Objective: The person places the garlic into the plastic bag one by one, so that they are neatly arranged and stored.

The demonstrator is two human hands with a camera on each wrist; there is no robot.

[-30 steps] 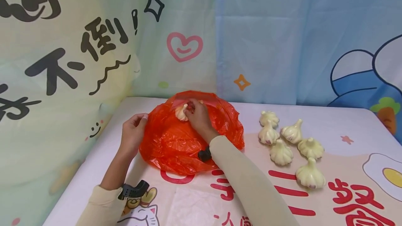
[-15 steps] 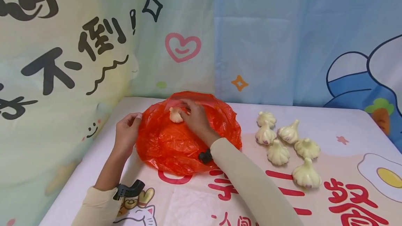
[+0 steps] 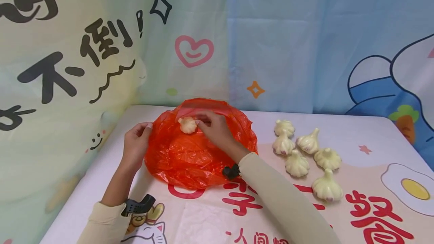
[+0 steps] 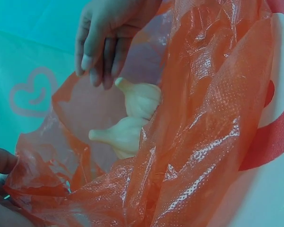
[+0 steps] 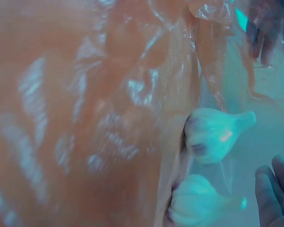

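Observation:
My left hand (image 3: pixel 136 142) pinches the left rim of a red plastic bag (image 3: pixel 190 161), which lies open on the table. Over the bag's mouth hovers my right hand (image 3: pixel 217 127), its fingers loosely extended and holding nothing. A pale garlic bulb (image 3: pixel 187 125) lies inside, just left of those fingertips. From the left wrist, two garlic bulbs show in the bag, one garlic bulb (image 4: pixel 141 98) nearer the right hand's fingers and another garlic bulb (image 4: pixel 120 137) beside it. The right wrist view also has both bulbs, apart from the right fingers (image 5: pixel 270 198).
Several more garlic bulbs (image 3: pixel 327 186) lie in a loose group on the table right of the bag. The table (image 3: pixel 359 127) has a printed cover. A printed cloth (image 3: pixel 271 48) hangs behind it, and another on the left.
My right hand has let go of a garlic bulb, which now lies in the bag, and has drawn slightly right of it. The left hand keeps its hold on the rim.

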